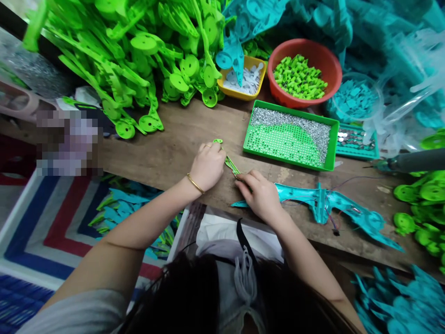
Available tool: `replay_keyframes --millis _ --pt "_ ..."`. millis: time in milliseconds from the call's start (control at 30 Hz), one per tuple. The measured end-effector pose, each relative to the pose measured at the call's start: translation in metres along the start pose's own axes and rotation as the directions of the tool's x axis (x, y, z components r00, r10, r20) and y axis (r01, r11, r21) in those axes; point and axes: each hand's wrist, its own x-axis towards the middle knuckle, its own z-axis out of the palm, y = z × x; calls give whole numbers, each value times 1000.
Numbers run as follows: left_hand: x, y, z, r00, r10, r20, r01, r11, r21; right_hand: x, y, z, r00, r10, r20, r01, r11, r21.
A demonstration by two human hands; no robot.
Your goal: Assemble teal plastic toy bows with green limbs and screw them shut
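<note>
My left hand [208,166] is closed around a slim bright green plastic part [228,161], which pokes out above and to the right of its fingers. At the lower right end of this part, the fingertips of my right hand [260,192] are pinched together on it; any smaller piece between them is too small to make out. Partly behind my right hand lies a turquoise bow-shaped plastic shell [302,194] on the wooden table [167,160]. Thin wires and a small black piece show along the shell.
A green perforated tray [285,144] of screws stands ahead, beside a red bowl [278,93] of small green pieces and a yellow tray [239,95] of whitish pieces. Green parts [146,60] are heaped at back left. A grey power screwdriver [420,161] points in from the right.
</note>
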Motion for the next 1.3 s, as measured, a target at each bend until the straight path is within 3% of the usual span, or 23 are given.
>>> replay_keyframes --millis 200,333,467,600,767,900,1000,1100,1300 --pt "-26 -8 16 995 51 -83 -55 998 -39 2 3 -3 1000 -20 9 19 997 78" --pt "-30 -14 20 984 5 -176 -44 974 -223 6 5 -11 999 -46 17 43 986 164" --pt "-30 -10 25 958 71 -278 -170 920 -352 12 10 -15 998 -59 -12 60 980 190" --pt "-33 -6 33 947 154 -283 -245 915 -320 19 12 -13 997 -68 -22 70 983 170" --pt "-36 -3 37 960 157 -230 -217 940 -265 28 5 -11 992 -56 -114 66 995 80" --pt "-37 0 34 970 145 -194 -195 942 -272 33 1 -11 991 -66 -115 78 992 101" --pt "-39 -1 29 969 158 -188 -206 940 -273 31 2 -14 998 10 -60 -1 987 158" --pt "-42 -6 23 969 148 -197 -206 925 -320 27 3 -19 994 80 74 -92 981 174" --pt "-33 -24 19 977 127 -172 -202 813 -546 24 2 -23 977 68 204 -84 994 71"
